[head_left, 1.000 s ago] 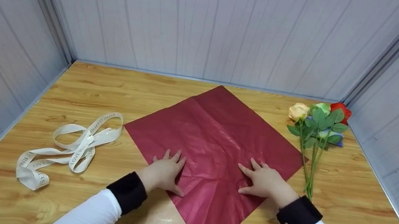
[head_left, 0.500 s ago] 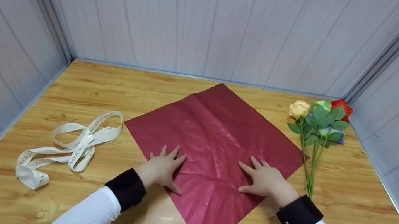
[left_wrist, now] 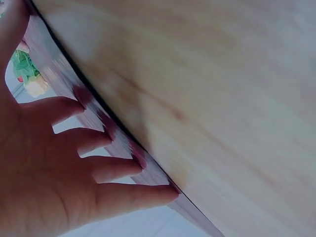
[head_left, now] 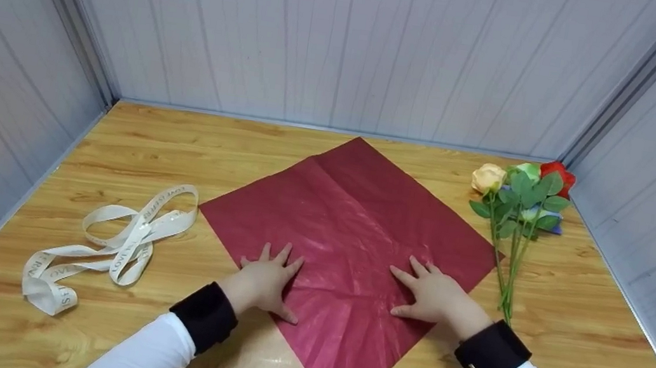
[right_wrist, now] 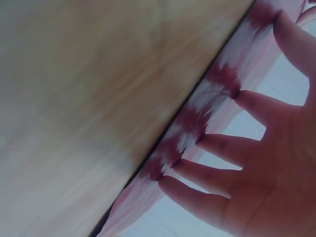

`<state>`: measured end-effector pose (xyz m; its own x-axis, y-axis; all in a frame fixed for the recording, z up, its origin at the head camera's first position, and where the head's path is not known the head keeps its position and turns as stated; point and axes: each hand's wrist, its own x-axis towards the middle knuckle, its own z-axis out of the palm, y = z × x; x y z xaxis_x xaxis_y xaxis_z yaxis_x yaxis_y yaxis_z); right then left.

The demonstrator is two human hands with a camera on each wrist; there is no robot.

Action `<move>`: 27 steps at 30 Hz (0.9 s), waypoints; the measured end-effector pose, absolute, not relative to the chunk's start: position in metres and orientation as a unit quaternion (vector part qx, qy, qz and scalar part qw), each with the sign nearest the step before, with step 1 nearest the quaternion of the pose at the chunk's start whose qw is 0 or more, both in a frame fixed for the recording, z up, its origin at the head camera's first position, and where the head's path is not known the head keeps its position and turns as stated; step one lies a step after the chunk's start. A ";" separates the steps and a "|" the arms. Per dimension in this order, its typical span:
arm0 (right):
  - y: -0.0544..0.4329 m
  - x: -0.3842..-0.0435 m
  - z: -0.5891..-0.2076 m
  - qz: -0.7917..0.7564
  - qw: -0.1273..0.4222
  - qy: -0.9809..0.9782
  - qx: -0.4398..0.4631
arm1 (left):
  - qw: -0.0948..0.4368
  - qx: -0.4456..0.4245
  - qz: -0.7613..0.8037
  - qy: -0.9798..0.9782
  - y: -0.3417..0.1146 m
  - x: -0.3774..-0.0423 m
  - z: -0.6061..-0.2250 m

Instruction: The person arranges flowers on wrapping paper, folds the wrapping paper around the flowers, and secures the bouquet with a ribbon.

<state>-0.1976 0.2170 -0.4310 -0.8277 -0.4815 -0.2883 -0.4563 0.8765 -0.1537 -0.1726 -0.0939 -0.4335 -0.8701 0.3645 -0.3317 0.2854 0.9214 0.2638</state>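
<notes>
A square sheet of dark red wrapping paper (head_left: 349, 213) lies diamond-wise on the wooden table, lightly creased, one corner pointing toward the person. On its lower left edge rests the left hand (head_left: 264, 283), fingers spread, fingertips touching the paper. The right hand (head_left: 434, 296) is spread in the same way near the lower right edge. In both wrist views the fingertips of the left hand (left_wrist: 59, 163) and the right hand (right_wrist: 266, 158) press down on the red sheet, with the palms raised above it. Neither hand grips anything.
Left of the paper lies a loosely looped white ribbon (head_left: 134, 240) with printed letters. At the right, several artificial roses (head_left: 522, 198) in cream, green, red and blue lie with their stems close by the paper's right corner. Pale panel walls (head_left: 347, 45) enclose the wooden table (head_left: 179, 144).
The left hand has shifted very slightly left on the paper. The right hand stays in place, and the camera view moves a little.
</notes>
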 end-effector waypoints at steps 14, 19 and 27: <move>0.231 -0.213 -0.419 -0.147 0.179 0.943 -0.239 | 0.191 0.163 0.104 0.962 -0.094 -0.170 -0.434; 0.262 -0.226 -0.415 -0.215 0.062 0.957 -0.187 | 0.191 0.165 0.104 0.962 -0.092 -0.169 -0.435; 0.298 -0.231 -0.427 -0.214 0.014 0.975 -0.058 | 0.191 0.163 0.104 0.962 -0.091 -0.169 -0.434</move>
